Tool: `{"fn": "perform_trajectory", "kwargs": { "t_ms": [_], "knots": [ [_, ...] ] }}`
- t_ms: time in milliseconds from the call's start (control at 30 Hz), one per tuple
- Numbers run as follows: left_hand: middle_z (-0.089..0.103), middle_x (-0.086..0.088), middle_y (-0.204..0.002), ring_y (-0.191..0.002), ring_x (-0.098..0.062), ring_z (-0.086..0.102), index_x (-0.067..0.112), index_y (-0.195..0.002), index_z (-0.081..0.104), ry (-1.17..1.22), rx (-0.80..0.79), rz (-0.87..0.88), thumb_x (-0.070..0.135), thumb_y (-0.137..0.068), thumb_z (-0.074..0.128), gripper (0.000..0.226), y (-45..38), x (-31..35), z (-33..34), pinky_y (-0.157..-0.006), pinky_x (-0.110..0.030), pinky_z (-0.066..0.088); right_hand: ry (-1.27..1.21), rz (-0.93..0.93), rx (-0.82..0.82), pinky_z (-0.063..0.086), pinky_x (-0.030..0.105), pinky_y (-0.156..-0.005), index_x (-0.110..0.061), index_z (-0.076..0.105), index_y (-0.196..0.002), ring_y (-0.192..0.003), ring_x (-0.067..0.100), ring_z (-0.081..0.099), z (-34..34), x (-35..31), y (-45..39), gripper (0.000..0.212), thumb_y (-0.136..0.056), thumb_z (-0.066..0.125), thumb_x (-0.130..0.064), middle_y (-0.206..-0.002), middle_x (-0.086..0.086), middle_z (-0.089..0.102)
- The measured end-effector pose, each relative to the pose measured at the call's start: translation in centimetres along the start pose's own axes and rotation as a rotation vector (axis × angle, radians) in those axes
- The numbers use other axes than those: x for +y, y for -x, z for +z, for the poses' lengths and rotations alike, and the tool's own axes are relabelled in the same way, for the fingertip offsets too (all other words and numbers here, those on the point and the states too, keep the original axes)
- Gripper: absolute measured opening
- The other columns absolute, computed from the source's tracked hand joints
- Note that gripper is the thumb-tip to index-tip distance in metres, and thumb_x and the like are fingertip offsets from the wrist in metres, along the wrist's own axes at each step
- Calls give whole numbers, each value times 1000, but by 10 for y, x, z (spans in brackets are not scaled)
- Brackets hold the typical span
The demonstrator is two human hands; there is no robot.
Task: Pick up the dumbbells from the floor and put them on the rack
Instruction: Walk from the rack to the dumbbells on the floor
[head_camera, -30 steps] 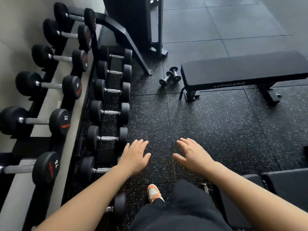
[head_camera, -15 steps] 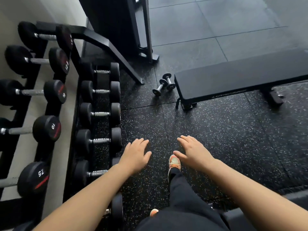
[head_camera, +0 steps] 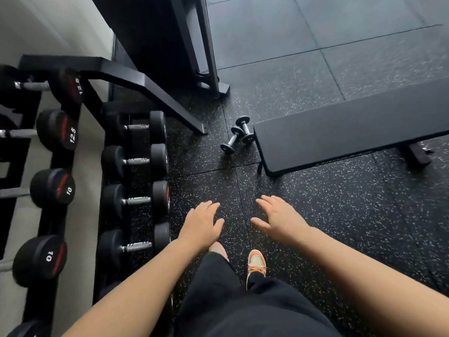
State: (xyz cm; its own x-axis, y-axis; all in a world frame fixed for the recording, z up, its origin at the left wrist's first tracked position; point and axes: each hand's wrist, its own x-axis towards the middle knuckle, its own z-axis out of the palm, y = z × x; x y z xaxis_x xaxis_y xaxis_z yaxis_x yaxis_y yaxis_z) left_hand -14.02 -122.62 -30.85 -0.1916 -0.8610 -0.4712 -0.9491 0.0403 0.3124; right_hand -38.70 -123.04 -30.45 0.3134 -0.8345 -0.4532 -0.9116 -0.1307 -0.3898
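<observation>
Two small dumbbells [head_camera: 237, 135] with black ends and silver handles lie side by side on the speckled floor, just left of the bench's near end. The black dumbbell rack [head_camera: 107, 69] runs along the left wall and carries several larger black dumbbells on two tiers. My left hand [head_camera: 202, 226] and my right hand [head_camera: 279, 218] are held out in front of me, palms down, fingers apart and holding nothing. Both hands are well short of the small dumbbells.
A flat black bench [head_camera: 352, 132] stretches across the right. A tall black machine frame [head_camera: 194, 45] stands behind the rack's end. My legs in black trousers and orange shoes [head_camera: 256, 262] are below my hands, on the dark rubber floor [head_camera: 340, 215].
I have stepped forward. The small dumbbells and bench now look nearer and the rack has slid back along my left. Both hands stay outstretched and hold nothing.
</observation>
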Motion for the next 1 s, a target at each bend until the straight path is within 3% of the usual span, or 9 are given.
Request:
{"fn": "perform_trajectory", "kwargs": {
  "t_ms": [167, 333, 600, 1000],
  "knots": [
    [38, -9, -156, -144, -22, 28, 14, -150, 36, -24, 2, 60, 40, -98, 46, 58, -72, -15, -35, -117, -40, 19, -24, 28, -14, 20, 39, -119, -14, 35, -153, -146, 29, 28, -23, 1, -67, 72, -96, 47, -57, -160, 9, 35],
    [39, -6, -155, -144, -21, 28, 17, -149, 37, -136, 26, 141, 43, -97, 43, 58, -160, -40, -84, -119, -46, 13, 30, 61, -2, 23, 40, -119, -12, 37, -152, -144, 29, 32, -55, -4, -147, 73, -96, 46, -57, -159, 10, 38],
    [39, -7, -155, -144, -22, 27, 18, -150, 36, -200, -49, 216, 44, -98, 39, 58, -291, -80, -164, -119, -48, 12, 88, 99, -1, 21, 42, -120, -13, 36, -153, -146, 32, 29, -118, -14, -271, 73, -96, 43, -58, -160, 11, 35],
    [43, -8, -152, -141, -24, 32, 17, -147, 40, -233, -109, 254, 43, -97, 41, 57, -460, -66, -211, -119, -50, 16, 146, 61, -60, 20, 47, -118, -15, 38, -151, -144, 31, 30, -187, 41, -427, 69, -96, 42, -58, -156, 9, 40]
  ]
}}
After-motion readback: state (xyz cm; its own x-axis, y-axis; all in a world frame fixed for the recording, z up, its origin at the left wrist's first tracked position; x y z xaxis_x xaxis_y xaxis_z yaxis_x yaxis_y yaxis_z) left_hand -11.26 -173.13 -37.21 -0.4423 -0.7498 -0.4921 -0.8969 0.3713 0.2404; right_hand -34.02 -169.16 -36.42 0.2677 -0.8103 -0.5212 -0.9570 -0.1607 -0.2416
